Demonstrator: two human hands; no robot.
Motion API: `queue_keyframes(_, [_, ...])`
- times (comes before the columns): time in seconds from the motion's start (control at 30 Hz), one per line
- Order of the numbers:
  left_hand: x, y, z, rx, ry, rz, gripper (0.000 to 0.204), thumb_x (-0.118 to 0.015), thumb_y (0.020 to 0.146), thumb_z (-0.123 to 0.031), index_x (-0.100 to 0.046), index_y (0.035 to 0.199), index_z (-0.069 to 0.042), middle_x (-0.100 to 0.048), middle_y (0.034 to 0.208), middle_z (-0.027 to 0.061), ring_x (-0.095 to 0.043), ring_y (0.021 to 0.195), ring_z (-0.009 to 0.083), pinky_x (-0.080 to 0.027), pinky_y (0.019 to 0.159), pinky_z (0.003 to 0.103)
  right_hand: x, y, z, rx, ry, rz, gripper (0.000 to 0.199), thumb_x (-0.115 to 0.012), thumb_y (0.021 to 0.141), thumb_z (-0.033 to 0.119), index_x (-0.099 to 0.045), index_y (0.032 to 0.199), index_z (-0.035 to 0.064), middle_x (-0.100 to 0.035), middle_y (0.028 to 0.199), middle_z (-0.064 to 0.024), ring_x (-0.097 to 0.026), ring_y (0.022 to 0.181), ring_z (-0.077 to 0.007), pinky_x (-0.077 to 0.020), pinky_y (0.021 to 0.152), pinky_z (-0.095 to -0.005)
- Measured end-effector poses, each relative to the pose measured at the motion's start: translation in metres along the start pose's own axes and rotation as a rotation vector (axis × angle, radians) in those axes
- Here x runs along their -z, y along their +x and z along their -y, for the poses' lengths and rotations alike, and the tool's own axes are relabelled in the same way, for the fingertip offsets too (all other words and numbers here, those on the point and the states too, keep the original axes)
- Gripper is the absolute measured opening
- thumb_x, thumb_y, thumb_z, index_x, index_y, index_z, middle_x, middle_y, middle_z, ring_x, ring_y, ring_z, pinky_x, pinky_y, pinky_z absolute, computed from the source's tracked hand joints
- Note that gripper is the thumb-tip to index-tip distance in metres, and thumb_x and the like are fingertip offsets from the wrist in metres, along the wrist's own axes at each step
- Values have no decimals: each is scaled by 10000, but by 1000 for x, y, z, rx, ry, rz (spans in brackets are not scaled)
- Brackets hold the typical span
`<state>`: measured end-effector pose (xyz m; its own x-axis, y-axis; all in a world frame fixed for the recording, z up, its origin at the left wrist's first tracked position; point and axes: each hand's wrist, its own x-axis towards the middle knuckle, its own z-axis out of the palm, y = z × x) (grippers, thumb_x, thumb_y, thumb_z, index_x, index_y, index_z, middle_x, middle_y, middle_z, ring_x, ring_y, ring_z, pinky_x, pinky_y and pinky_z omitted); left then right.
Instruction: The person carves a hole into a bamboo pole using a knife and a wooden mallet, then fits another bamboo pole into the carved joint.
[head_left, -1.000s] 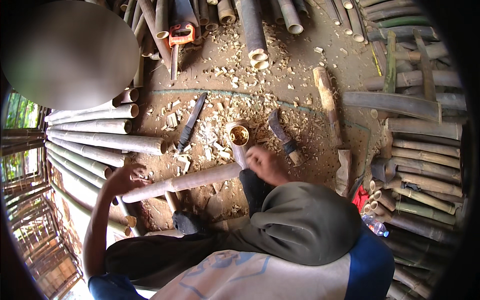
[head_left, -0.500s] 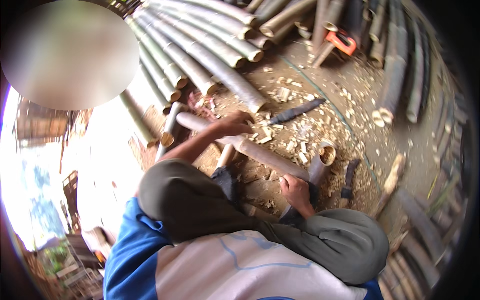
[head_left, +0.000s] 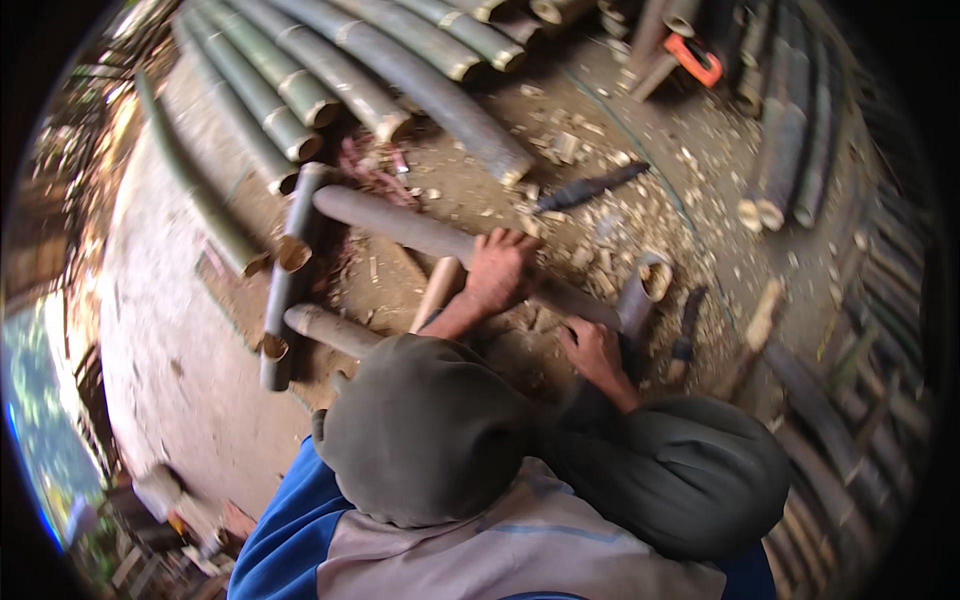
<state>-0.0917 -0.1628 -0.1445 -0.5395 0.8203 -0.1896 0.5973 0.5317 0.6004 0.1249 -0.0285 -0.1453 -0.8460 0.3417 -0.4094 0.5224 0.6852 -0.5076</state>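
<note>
A grey-brown bamboo pole [head_left: 395,217] lies crosswise in front of my knees, its right end against a short bamboo piece [head_left: 635,305] with an open, notched top. My left hand [head_left: 500,272] is closed over the middle of this pole from above. Nearer its right end, my right hand [head_left: 597,355] has its fingers curled against the pole's near side. At the left, the pole reaches a bamboo piece with cut holes [head_left: 285,290]. A second, lower crosspiece [head_left: 330,330] runs toward my left knee, which hides part of it. A short pale bamboo rod [head_left: 440,290] stands beside my left wrist.
Wood chips cover the ground beyond the pole. A dark-wrapped blade-like tool [head_left: 590,187] lies there; another dark-handled tool [head_left: 685,335] is at the right. Long bamboo poles [head_left: 430,90] lie at the far side. An orange-handled saw [head_left: 693,62] rests at the far right.
My left hand has come down from above the pole's far side and closed on its middle. My right hand stays near the right end. The view has turned somewhat.
</note>
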Motion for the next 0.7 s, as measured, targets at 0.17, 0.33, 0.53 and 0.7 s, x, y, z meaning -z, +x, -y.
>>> queue_keyframes(0.17, [-28,7,8,-158,223,74,585,-661,899,-627,-670,1179,-114,-669,1278,114,-554,1262,324,-339,1028,538,-2,-9,-6,-52,106,-79,205,-633,950,278,-663,903,80,-687,806,-209,-680,776,-435,-536,687,-528])
queue_keyframes(0.33, [-5,9,-3,-178,218,234,625,-686,869,-622,-651,1243,-123,-680,1251,98,-560,1254,315,-322,1052,554,17,-48,19,-124,505,-310,203,-622,944,228,-643,874,39,-656,771,-197,-678,760,-405,-521,671,-462])
queue_keyframes(0.53, [-17,8,20,-212,233,292,681,-718,870,-564,-599,1367,-114,-670,1264,143,-570,1242,344,-316,1088,541,-10,-40,-1,-86,531,-341,178,-614,931,193,-671,894,28,-694,837,-188,-701,793,-351,-537,725,-439])
queue_keyframes(0.7, [37,26,28,-140,-171,621,649,-781,864,-144,-539,1455,-29,-646,1377,202,-611,1282,338,-465,1106,446,32,-68,-25,-136,654,-409,174,-632,975,191,-699,963,31,-723,842,-137,-712,761,-243,-546,711,-381])
